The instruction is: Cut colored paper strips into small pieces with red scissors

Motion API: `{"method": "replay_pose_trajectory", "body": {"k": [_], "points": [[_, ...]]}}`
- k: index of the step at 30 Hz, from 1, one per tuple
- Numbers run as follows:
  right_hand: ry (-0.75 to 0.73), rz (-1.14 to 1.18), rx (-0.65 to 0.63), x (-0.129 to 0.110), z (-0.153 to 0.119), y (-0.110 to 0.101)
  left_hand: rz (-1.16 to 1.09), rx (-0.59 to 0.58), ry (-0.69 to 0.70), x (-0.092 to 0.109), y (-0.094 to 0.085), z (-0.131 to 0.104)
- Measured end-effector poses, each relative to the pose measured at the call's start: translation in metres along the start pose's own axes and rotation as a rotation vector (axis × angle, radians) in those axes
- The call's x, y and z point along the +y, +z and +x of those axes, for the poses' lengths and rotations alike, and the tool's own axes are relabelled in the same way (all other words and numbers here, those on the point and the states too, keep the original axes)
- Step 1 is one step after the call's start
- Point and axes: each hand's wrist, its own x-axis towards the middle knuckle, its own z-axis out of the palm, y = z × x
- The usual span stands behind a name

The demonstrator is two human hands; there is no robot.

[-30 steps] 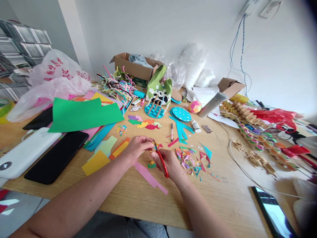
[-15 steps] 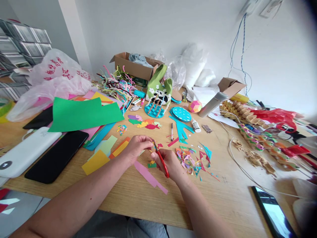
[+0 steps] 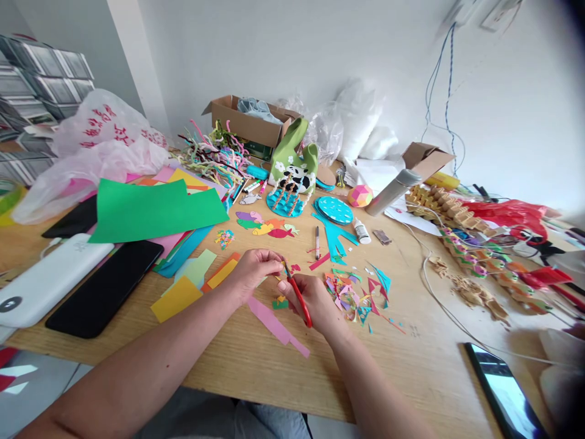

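Observation:
Red-handled scissors (image 3: pixel 301 302) are gripped in my right hand (image 3: pixel 315 299), their blades pointing up and left. My left hand (image 3: pixel 258 271) is pinched at the blade tips; what lies between its fingers is too small to make out. Below the hands is a pink paper strip (image 3: pixel 276 323), and small green and yellow scraps (image 3: pixel 280 303) lie under the scissors. A pile of colourful paper clippings (image 3: pixel 350 296) is to the right of my right hand. Beyond my hands rest several cut-out paper fish (image 3: pixel 269 227) in purple, pink, yellow, red and green.
Green paper (image 3: pixel 155 213) covers other sheets at the left, near a black phone (image 3: pixel 105 289) and a white power bank (image 3: pixel 55 277). A pen (image 3: pixel 317 242), a glue bottle (image 3: pixel 362 231) and blue discs (image 3: pixel 336 210) lie ahead. Another phone (image 3: pixel 505 390) is at right, with a white cable (image 3: pixel 439 299).

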Motion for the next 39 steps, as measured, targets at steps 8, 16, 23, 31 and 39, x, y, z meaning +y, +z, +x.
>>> {"method": "replay_pose_trajectory", "body": {"k": [8, 16, 23, 31, 39], "points": [[0.017, 0.019, -0.016, 0.0007, 0.0000, -0.0004, -0.009, -0.023, -0.001, 0.0005, -0.0011, -0.0005], [0.019, 0.049, -0.015, 0.0022, 0.0004, 0.0004, -0.011, -0.037, -0.004, -0.0019, -0.0014, 0.0015], [0.010, 0.013, -0.011, -0.0004, -0.0005, -0.0008, 0.006, -0.028, -0.006, -0.0003, -0.0009, 0.0010], [0.020, 0.024, -0.020, 0.0007, 0.0003, -0.0007, 0.010, -0.025, -0.018, 0.0007, -0.0013, 0.0008], [0.013, 0.050, -0.013, 0.0057, 0.0009, 0.0003, -0.024, -0.055, -0.036, -0.0008, -0.0019, 0.0015]]}}
